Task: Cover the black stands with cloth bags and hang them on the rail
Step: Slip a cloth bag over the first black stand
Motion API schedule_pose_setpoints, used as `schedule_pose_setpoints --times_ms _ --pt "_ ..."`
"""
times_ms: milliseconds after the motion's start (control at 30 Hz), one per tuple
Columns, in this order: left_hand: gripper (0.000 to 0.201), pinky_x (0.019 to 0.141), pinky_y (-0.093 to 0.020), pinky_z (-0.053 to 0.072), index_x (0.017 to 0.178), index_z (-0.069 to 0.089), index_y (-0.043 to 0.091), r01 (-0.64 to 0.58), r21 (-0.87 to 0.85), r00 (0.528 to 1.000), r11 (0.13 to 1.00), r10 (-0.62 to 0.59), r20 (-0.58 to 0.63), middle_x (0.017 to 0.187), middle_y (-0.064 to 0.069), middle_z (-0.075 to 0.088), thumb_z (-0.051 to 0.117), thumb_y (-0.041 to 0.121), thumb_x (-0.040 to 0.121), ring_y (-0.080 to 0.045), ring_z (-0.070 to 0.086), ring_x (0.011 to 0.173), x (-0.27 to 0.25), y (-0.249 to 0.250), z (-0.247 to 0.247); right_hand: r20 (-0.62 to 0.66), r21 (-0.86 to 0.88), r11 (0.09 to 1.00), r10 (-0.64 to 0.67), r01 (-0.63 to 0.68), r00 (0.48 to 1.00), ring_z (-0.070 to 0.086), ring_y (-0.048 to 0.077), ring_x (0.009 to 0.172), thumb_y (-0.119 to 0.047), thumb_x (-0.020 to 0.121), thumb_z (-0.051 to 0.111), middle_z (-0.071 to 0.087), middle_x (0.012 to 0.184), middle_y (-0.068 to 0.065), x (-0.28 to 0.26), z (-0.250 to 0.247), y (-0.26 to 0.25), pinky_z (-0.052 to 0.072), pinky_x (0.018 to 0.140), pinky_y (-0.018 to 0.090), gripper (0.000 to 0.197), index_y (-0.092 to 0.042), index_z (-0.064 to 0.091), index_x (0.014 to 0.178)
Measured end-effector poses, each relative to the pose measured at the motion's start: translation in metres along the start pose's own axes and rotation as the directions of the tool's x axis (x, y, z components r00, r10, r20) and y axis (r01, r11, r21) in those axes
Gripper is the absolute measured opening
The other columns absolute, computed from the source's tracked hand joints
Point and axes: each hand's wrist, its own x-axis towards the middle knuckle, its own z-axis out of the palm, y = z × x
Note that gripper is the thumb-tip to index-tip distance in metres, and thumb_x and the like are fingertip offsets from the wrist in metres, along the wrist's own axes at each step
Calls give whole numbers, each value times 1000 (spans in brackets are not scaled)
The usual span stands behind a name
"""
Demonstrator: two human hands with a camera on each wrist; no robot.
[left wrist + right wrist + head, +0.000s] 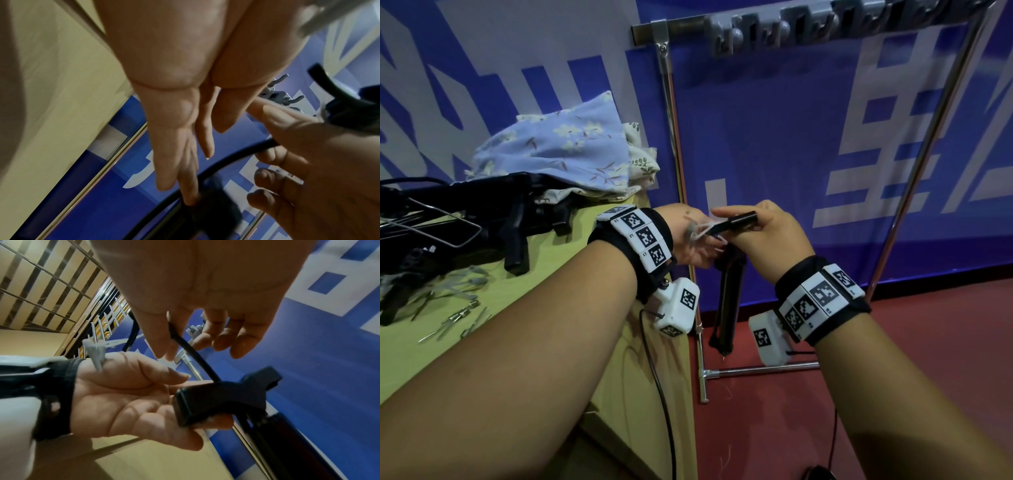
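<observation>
1. Nearest, both hands meet over the gap beside the desk (619, 394). The right hand (763, 236) has its fingers (207, 337) curled round the black stand (726, 298), which hangs down toward the floor. The left hand (688, 236) supports its top piece on loosely bent fingers (164, 423), with a pale string (purpose unclear) at them.
2. This stand is bare, so nothing looks covered yet.
3. Farther left on the desk lie more stands (482, 212) and folded cloth bags (561, 147).
4. Beyond, the rail (825, 24) carries hooks, nothing hung.
</observation>
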Motion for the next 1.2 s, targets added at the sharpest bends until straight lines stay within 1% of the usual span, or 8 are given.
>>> schedule_pose_setpoints --times_ms 67,233,400,600,767,933,1033,1200 --pt "17 75 -27 34 97 57 10 -29 -15 999 999 30 40 89 -8 52 43 18 101 -20 50 78 2 -1 0 -8 6 999 36 -36 999 63 12 86 -17 90 83 61 101 3 0 -3 2 46 69 9 24 -40 82 98" --pt "51 85 -53 59 109 66 13 -67 -40 994 997 63 -85 88 -8 76 32 51 111 -33 74 88 2 6 0 89 125 972 189 -199 978 80 20 92 -13 97 74 83 94 2 -3 -3 7 61 93 36 15 -24 85 97" --pt "66 95 -57 55 119 70 16 -23 -6 1000 1000 23 -17 102 -11 77 30 67 104 -43 75 99 -5 15 -1 60 174 954 237 -244 970 79 25 87 -15 100 69 83 88 6 0 -3 9 60 84 43 19 -22 85 93" --pt "29 81 -42 60 125 68 13 -125 94 990 988 131 -59 114 -10 72 53 31 107 -24 70 85 -10 9 11 -32 80 959 276 -273 961 62 10 56 -19 98 57 66 58 -16 4 -1 12 60 70 44 23 -27 78 95" --pt "29 74 -40 61 134 64 10 -175 127 981 976 184 -63 107 -15 71 53 9 106 -20 66 71 -7 6 12 -3 100 925 368 -366 930 60 23 67 -25 91 61 64 62 -12 6 3 5 53 72 45 14 -23 74 96" --pt "27 60 -30 52 109 64 6 -152 135 980 979 167 -106 81 -9 63 39 -1 107 -16 57 59 -9 7 13 54 127 914 382 -386 923 58 20 70 -42 97 61 57 76 -3 8 1 7 59 95 61 20 -24 65 89" --pt "32 64 -31 44 95 64 10 -163 134 976 978 180 -125 76 -7 60 36 -2 107 -11 55 49 -9 8 14 50 44 948 313 -315 948 61 16 67 -56 101 54 59 65 -12 6 0 10 61 90 60 34 -29 75 101" --pt "20 65 -33 54 103 63 11 -176 124 961 977 198 -195 82 -7 64 44 7 108 -13 57 60 -9 9 13 -11 7 979 206 -206 979 57 10 66 -44 111 50 60 56 -23 2 -1 5 54 74 43 28 -35 72 96"
